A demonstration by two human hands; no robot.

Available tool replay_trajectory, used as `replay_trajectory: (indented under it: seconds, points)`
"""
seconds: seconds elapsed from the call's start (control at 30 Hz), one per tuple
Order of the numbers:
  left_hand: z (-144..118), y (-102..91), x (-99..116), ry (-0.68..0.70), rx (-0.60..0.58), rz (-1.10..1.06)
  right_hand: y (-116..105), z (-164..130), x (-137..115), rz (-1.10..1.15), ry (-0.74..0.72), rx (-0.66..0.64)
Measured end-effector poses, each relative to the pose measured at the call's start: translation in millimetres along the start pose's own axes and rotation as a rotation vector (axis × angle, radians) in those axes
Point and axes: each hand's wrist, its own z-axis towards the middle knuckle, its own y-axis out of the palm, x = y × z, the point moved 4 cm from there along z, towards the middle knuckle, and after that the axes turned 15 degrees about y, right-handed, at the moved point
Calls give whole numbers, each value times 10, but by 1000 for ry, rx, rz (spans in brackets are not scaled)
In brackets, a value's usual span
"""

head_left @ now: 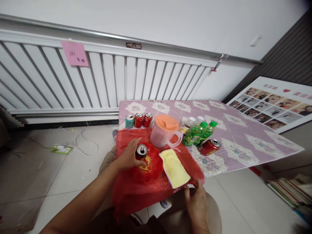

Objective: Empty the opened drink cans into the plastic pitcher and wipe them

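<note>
My left hand (pixel 128 156) curls its fingers and thumb around an opened drink can (pixel 141 150) with a silver top. The can stands upright on a red scalloped plate (pixel 156 169) printed with a yellow design. To the plate's right lies a folded yellow cloth (pixel 175 169). At the front edge of the table, my right hand (pixel 197 198) has its thumb and fingers apart and holds nothing; its fingertips are by the rim of the red plastic sheet (pixel 129 196). Behind the plate stands a clear pitcher (pixel 159 138) with an orange lid.
Two red cans (pixel 138 120) and a teal can (pixel 129 122) stand at the back left. Green bottles (pixel 195 136) lean right of the pitcher, near a large red can (pixel 209 147). A white radiator (pixel 136 78) runs behind the patterned tablecloth (pixel 236 146).
</note>
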Motion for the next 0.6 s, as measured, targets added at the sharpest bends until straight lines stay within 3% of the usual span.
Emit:
replay_trajectory:
  seconds: [0.17, 0.37, 0.47, 0.6]
  points:
    - [8, -3, -8, 90, -57, -205, 28, 37, 96, 101, 8, 30]
    - [-45, 75, -30, 45, 128, -145, -93, 28, 72, 162, 45, 24]
    - [-64, 83, -37, 44, 146, -120, -150, 2, -27, 204, 73, 17]
    - [-52, 85, -63, 66, 71, -196, -182, 43, -325, 294, 41, -8]
